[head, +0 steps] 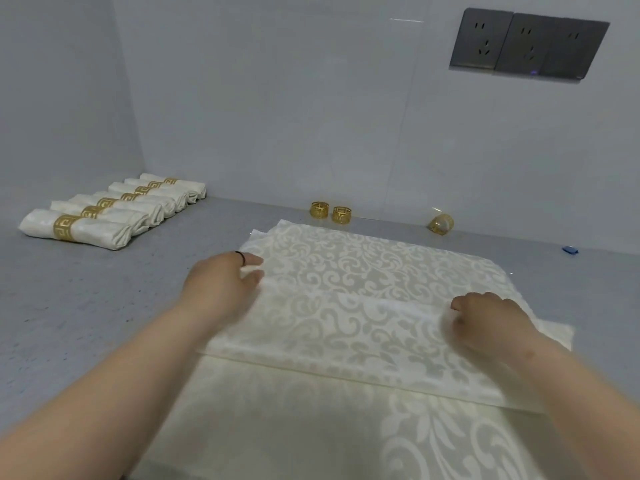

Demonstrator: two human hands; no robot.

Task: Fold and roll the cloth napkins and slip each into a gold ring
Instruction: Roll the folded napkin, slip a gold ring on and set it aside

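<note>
Item: cream damask napkin (pixel 363 306), lying mid-table, part-folded, left hand (pixel 221 282) pinching its left edge, right hand (pixel 485 320) curling over the fold; risk: uneven pulling is likely skewing the fold, making the roll too lopsided for a gold ring (pixel 319 210).

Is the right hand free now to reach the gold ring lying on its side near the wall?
Probably not yet: the right hand pinches the cream patterned cloth napkin. Otherwise the way to the tipped gold ring looks open.
</note>
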